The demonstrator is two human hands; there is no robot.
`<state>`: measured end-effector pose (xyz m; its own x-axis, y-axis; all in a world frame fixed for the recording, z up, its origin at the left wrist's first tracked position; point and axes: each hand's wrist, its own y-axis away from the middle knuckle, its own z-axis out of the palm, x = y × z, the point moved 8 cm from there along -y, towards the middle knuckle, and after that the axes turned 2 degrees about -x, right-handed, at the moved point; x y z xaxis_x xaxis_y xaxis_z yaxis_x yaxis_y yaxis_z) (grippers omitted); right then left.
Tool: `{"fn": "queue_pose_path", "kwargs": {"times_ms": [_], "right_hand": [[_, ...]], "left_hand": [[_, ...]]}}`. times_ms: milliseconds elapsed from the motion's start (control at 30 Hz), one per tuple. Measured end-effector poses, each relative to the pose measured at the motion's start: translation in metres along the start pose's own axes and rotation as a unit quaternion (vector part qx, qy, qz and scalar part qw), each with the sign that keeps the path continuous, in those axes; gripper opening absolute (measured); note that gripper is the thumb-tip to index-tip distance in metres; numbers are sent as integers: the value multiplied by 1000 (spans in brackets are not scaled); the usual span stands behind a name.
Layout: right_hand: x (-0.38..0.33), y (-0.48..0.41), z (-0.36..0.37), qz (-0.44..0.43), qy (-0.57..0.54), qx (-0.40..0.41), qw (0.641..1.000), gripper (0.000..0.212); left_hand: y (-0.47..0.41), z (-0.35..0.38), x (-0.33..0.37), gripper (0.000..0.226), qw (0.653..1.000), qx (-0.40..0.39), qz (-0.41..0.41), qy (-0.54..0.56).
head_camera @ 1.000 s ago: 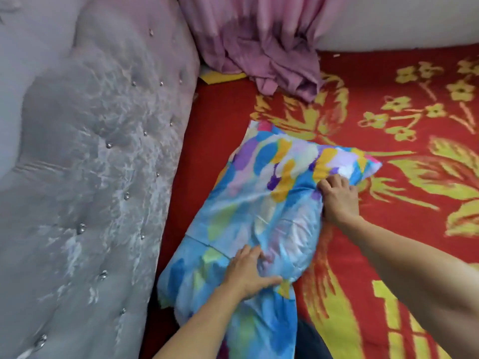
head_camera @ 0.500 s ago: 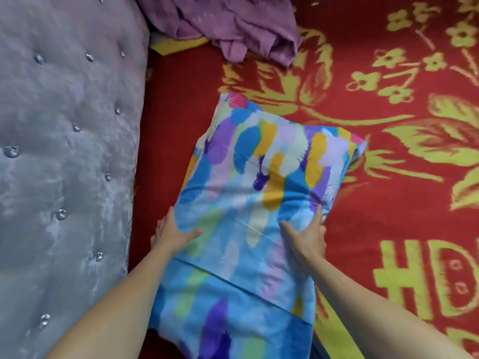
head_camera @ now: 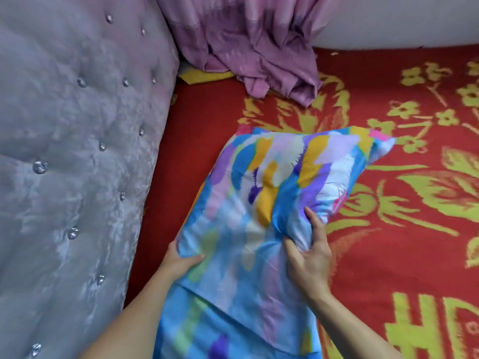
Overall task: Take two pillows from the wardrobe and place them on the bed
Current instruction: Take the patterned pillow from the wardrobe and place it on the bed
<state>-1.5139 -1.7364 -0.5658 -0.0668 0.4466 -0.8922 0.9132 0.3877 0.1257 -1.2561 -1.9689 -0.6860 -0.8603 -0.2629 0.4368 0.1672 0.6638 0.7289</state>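
A pillow (head_camera: 280,182) in a blue case with purple, yellow and white brush marks lies on the red bed cover (head_camera: 388,229) with yellow flowers, its far end pointing away from me. My left hand (head_camera: 178,260) grips the pillow's left edge, thumb on top. On the right side my right hand (head_camera: 308,255) pinches the fabric, fingers spread over a fold. The loose end of the case hangs toward me at the bottom of the view. Only one pillow is in view.
A grey tufted headboard (head_camera: 77,164) with shiny buttons stands along the left. A crumpled pink-purple curtain or cloth (head_camera: 254,47) lies at the bed's far end, with a yellow item (head_camera: 207,76) under it. A white wall is at the top right.
The pillow has shifted a little to the right, away from the headboard. Both hands stayed on its sides, the right one now bunching the fabric. The view has tilted up.
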Motion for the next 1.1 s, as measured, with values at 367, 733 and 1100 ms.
{"fn": "queue_pose_path", "kwargs": {"times_ms": [367,733,1100], "right_hand": [[-80,-127,44,-154,67,-37,985,62],[-79,-296,137,-91,130,-21,987,64],[45,-282,173,-40,193,-114,974,90]], "left_hand": [[-9,-26,42,24,947,47,33,315],[-112,-133,222,47,945,234,187,134],[-173,-84,135,89,972,149,182,19]]}}
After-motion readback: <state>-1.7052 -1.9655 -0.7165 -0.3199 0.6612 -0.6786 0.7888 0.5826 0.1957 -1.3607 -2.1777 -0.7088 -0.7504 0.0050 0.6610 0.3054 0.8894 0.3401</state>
